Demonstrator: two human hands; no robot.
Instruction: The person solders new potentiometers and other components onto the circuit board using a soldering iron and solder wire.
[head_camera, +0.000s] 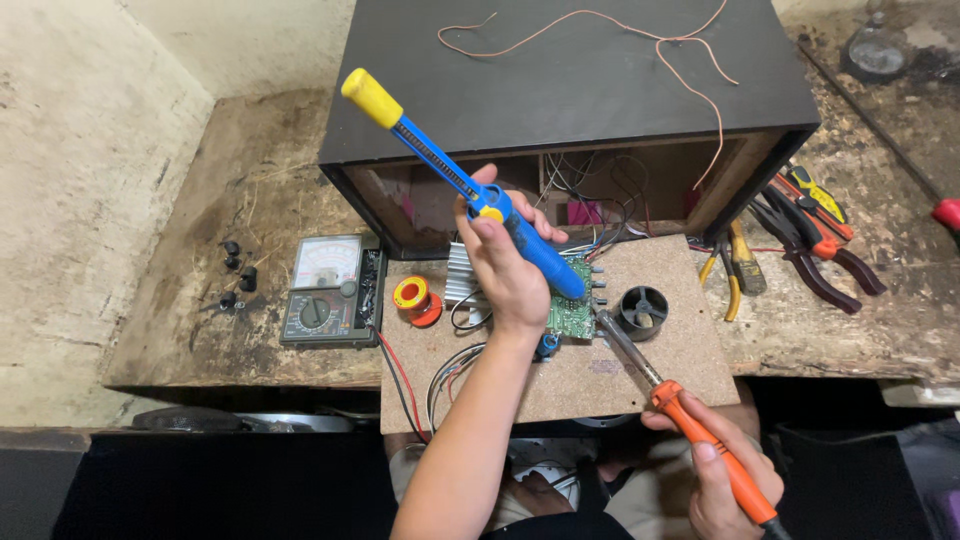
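Note:
My left hand (505, 265) grips a blue desoldering pump (530, 240) with a yellow plunger knob at its top left; its tip rests on a green circuit board (568, 312). My right hand (725, 465) holds an orange-handled soldering iron (690, 425), and its metal tip reaches the same spot on the board. The board lies on a brown particle-board panel (660, 370), with coloured wires running from it into a black open-fronted cabinet (570, 90).
An analog multimeter (325, 290) sits left of the panel, beside a solder spool (415, 298). A small black round part (642, 308) lies right of the board. Pliers and cutters (800, 235) lie at the right. Small black knobs (238, 272) are far left. A loose copper wire (640, 40) lies on the cabinet.

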